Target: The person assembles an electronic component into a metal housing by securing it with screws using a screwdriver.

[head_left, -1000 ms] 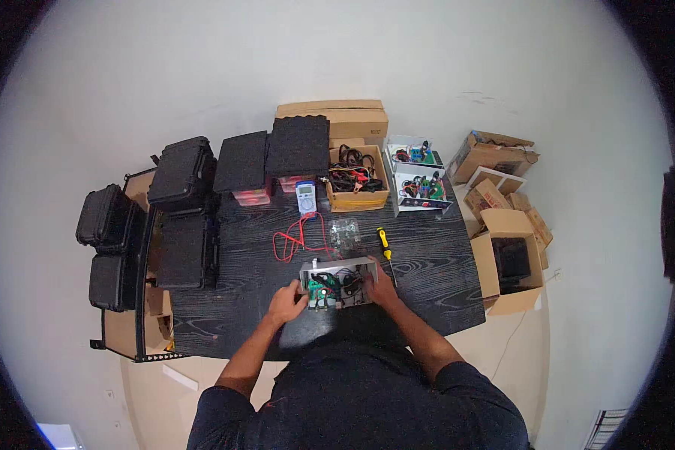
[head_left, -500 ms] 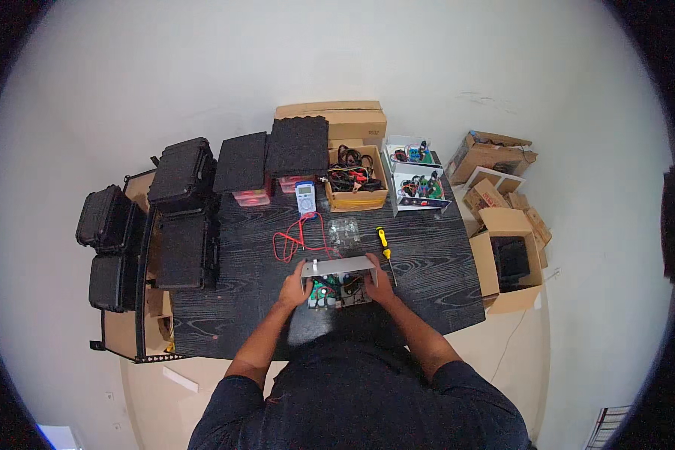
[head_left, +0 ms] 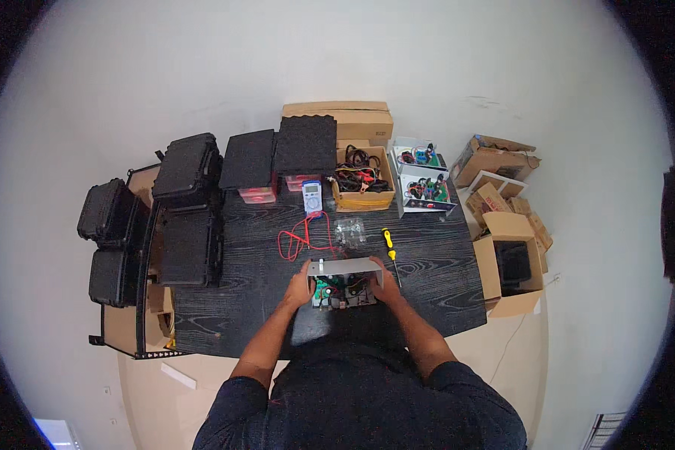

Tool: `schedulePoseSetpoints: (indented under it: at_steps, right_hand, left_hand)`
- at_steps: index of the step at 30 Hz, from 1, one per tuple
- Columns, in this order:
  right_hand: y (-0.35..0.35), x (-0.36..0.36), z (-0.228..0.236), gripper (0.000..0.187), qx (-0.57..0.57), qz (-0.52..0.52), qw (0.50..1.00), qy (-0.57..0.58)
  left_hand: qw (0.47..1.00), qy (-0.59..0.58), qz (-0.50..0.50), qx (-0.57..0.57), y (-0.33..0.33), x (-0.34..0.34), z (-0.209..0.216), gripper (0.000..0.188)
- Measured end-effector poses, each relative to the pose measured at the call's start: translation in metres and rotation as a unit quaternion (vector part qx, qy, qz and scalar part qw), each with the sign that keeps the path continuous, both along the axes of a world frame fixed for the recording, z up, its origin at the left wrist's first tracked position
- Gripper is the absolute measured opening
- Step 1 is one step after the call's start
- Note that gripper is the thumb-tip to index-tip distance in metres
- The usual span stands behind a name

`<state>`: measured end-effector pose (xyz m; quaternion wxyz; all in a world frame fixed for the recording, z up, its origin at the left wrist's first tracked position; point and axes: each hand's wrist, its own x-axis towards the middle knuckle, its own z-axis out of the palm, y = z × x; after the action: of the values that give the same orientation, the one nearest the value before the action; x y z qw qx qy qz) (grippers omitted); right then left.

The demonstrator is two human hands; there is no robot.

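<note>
Enclosure (head_left: 345, 267) of grey metal, held between both hands toward the near edge of the dark table (head_left: 240, 319). Left hand (head_left: 299, 286) closed on the left end, right hand (head_left: 388, 285) closed on the right end, fingers partly hidden. Long axis running left to right, roughly along the table's near edge. Flat grey face on the far side, open side facing near, with a green circuit board (head_left: 322, 291) inside at left and dark wires (head_left: 355, 282) farther right. Whether resting or lifted, cannot tell. Just right of the right hand, a yellow-and-black screwdriver (head_left: 388, 238), handle far, shaft near. On the far side, a transparent packet (head_left: 350, 232); farther left, a multimeter (head_left: 312, 199) with red leads (head_left: 281, 244). At far right, two white open units (head_left: 426, 204); left of these, a cardboard box (head_left: 364, 201) of cables.
</note>
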<state>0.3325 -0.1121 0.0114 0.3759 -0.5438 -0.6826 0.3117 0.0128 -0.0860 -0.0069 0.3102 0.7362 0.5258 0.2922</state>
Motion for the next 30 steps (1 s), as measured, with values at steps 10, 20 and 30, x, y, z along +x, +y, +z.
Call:
schedulePoseSetpoints:
  at_steps: [10,20,30]
  right_hand:
    - [-0.004,-0.012,0.012,0.049,0.085,-0.058,0.995,0.001]
    - [0.0,-0.01,0.022,0.043,-0.076,-0.053,0.996,0.01]
    - [-0.005,-0.031,-0.038,0.038,0.045,-0.162,0.984,0.067]
  left_hand:
    - [0.999,0.024,0.029,-0.032,0.002,0.004,-0.002,0.069]
    - [0.995,0.017,0.035,-0.087,0.015,-0.006,-0.024,0.058]
    - [0.996,0.014,0.03,-0.087,0.008,0.003,-0.003,0.062]
